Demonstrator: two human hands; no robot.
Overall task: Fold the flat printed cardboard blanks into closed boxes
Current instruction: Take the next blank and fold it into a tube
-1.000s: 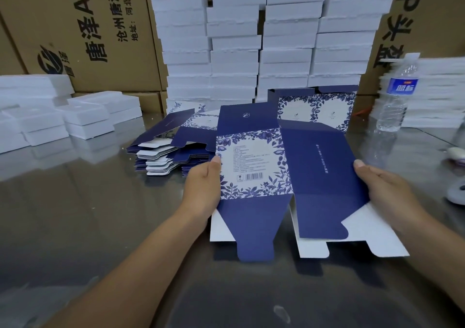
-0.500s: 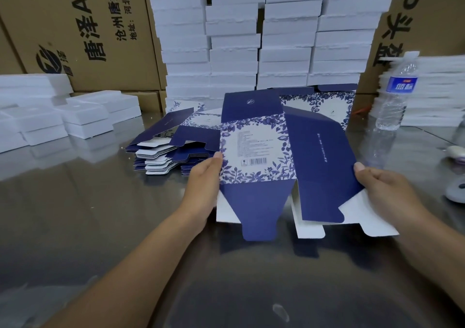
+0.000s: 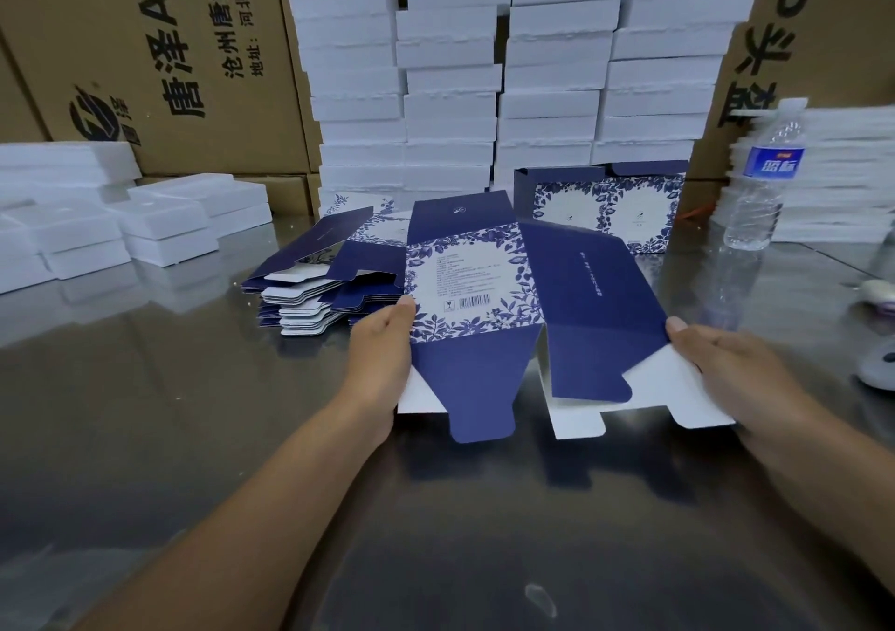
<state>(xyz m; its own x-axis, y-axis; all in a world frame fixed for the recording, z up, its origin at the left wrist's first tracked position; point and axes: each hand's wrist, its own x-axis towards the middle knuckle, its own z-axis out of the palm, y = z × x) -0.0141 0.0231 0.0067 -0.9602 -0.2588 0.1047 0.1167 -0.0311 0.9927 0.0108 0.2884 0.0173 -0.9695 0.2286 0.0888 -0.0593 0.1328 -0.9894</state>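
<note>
A navy and white floral cardboard blank (image 3: 489, 291) is held above the shiny table (image 3: 145, 412) in the middle of the view. My left hand (image 3: 382, 354) grips its left edge beside the barcode panel, thumb on top. My right hand (image 3: 726, 374) grips the right edge by the plain navy panel. The blank is partly bent open along its middle crease, with its bottom flaps hanging toward me. A stack of flat blanks (image 3: 315, 291) lies behind my left hand. Two folded floral boxes (image 3: 605, 204) stand behind the blank.
Tall piles of white foam trays (image 3: 499, 73) rise at the back, with more white trays (image 3: 145, 219) at the left and at the right (image 3: 833, 170). A water bottle (image 3: 760, 180) stands at the right. Brown cartons (image 3: 169, 49) line the wall. A white object (image 3: 876, 291) lies at the right edge.
Both hands have lifted the blank slightly and pushed it away from me; its panels have bent further along the crease, and the bottom flaps sit higher in view.
</note>
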